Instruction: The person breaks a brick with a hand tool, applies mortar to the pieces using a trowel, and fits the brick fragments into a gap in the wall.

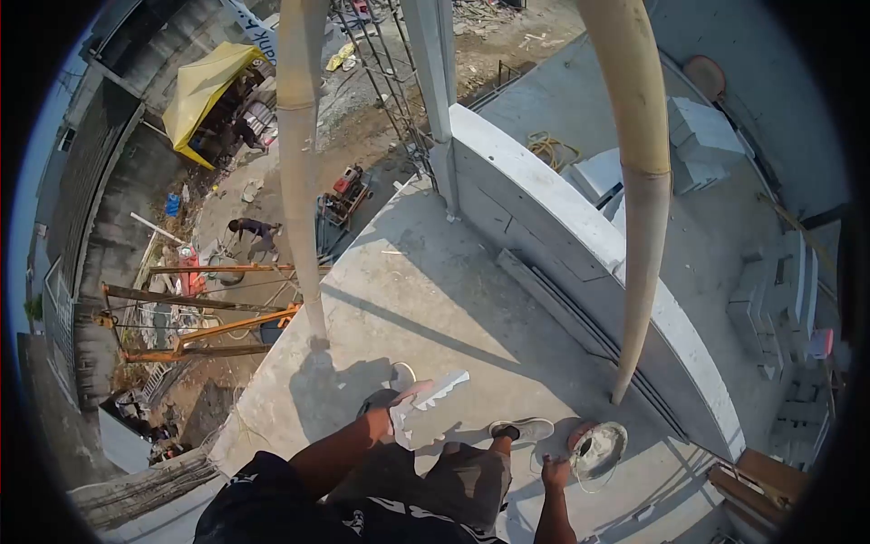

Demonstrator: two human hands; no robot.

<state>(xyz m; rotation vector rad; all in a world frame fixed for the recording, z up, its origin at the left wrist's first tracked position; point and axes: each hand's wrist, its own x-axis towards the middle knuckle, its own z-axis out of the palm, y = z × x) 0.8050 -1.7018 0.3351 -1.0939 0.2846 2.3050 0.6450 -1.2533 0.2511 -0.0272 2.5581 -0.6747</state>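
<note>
My left hand [388, 424] is closed on a pale trowel with a toothed edge [433, 392], held out in front of my knees above the concrete slab [362, 308]. My right hand [555, 471] is curled with its fingers bent in, right beside the rim of a bucket [600, 451]. Whether it grips the bucket's thin wire handle or something else cannot be made out. Grey-white mortar lies in the bucket, whose outside is reddish. A shoe [522, 430] of mine rests on the slab between the two hands.
Two bamboo poles [299, 163] [645, 199] rise in front of me. A low curved wall [580, 218] runs along the right, with long dark bars at its foot. The slab drops off at left, beyond an orange metal frame [231, 331]. A person [256, 233] works below.
</note>
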